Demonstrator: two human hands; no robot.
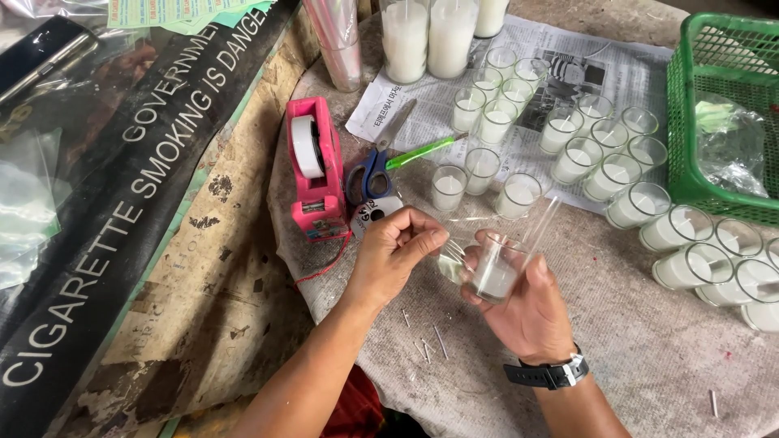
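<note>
Over the cloth-covered desk (649, 341), right hand (527, 312) is cradling a glass candle (495, 272) upright while left hand (398, 251), its grip narrow, is pinching clear wrap (454, 253) around it.

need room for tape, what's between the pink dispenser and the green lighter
Blue-handled scissors lie between the pink dispenser and green lighter, head view.

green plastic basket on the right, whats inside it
Inside the green plastic mesh basket lies a crumpled clear plastic bag with something pale green showing through at its top. The bag covers the basket floor beneath it, and the picture edge cuts off the basket's right side.
</note>
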